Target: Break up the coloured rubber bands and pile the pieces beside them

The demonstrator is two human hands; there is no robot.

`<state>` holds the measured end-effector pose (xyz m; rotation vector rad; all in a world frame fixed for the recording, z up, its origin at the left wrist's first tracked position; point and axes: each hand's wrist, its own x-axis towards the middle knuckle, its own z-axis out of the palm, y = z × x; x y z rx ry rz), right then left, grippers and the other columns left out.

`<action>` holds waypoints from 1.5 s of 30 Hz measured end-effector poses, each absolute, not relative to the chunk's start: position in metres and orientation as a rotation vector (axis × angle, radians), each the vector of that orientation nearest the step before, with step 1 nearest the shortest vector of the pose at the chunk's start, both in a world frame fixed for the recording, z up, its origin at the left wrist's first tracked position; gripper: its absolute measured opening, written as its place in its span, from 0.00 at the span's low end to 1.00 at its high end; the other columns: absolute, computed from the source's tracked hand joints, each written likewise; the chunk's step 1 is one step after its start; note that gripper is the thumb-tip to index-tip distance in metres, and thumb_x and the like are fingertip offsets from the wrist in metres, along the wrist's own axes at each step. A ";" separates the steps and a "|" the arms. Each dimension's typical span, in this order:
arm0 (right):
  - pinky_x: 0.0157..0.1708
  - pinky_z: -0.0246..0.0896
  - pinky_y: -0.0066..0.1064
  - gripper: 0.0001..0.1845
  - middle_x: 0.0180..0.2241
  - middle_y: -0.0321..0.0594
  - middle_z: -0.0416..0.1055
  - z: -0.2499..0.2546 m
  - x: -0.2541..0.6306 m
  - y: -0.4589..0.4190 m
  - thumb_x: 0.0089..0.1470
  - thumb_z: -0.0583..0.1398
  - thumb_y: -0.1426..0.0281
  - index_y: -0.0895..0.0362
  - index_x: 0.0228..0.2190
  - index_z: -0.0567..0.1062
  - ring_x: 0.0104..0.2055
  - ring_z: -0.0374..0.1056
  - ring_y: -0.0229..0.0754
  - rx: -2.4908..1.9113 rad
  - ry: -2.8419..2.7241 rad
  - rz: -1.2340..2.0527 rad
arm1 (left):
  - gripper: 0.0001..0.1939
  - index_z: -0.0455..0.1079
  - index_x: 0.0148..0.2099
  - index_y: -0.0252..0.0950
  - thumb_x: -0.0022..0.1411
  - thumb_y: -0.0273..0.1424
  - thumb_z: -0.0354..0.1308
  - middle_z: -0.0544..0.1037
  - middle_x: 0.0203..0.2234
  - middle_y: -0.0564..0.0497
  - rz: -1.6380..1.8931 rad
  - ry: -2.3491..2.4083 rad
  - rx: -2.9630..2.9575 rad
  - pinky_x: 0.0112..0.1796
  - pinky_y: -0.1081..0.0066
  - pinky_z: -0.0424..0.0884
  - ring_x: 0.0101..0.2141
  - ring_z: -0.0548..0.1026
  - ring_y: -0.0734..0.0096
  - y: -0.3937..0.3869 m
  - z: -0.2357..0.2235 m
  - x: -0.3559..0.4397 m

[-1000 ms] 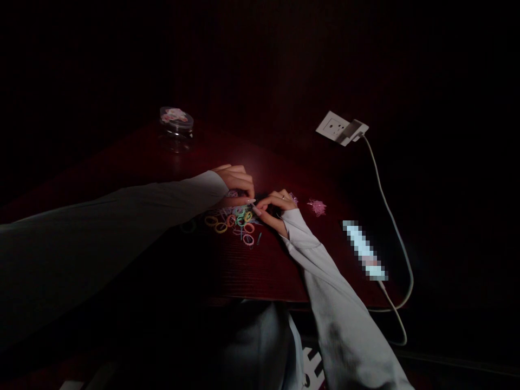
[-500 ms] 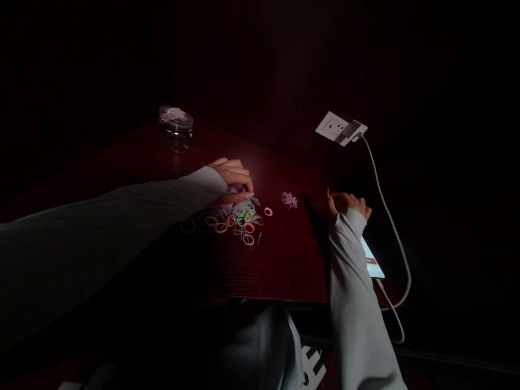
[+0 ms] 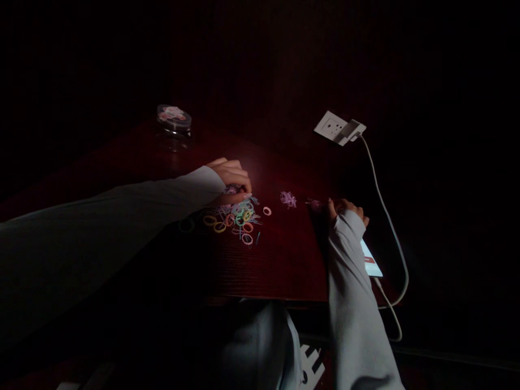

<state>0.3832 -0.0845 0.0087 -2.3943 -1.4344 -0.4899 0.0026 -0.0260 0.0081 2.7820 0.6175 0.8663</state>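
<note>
A heap of small coloured elastic rings (image 3: 238, 219) lies on the dark red table (image 3: 280, 260). My left hand (image 3: 231, 176) rests at the heap's far edge, fingers curled down onto the rings. A single pale ring (image 3: 267, 210) lies just right of the heap, and a small violet cluster (image 3: 288, 199) lies further right. My right hand (image 3: 345, 208) is at the right side of the table, fingers curled, beside a pink cluster (image 3: 314, 203). What the right fingers hold is hidden in the dark.
A lit phone (image 3: 370, 262) lies under my right forearm, on a white cable (image 3: 385, 216) running to a wall socket (image 3: 339, 129). A clear lidded jar (image 3: 174, 127) stands at the table's far left. The table's front edge is near my lap.
My right hand left the heap and swung right to the pink cluster near the phone. A single ring and the violet cluster are now uncovered. My left hand stayed put.
</note>
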 end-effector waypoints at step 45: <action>0.49 0.57 0.41 0.03 0.33 0.35 0.76 -0.006 0.264 -0.083 0.57 0.66 0.65 0.50 0.32 0.81 0.38 0.68 0.42 -1.274 -2.215 0.279 | 0.18 0.75 0.41 0.40 0.72 0.42 0.46 0.83 0.38 0.53 0.846 0.571 2.850 0.47 0.62 0.59 0.44 0.74 0.65 -0.022 0.005 0.002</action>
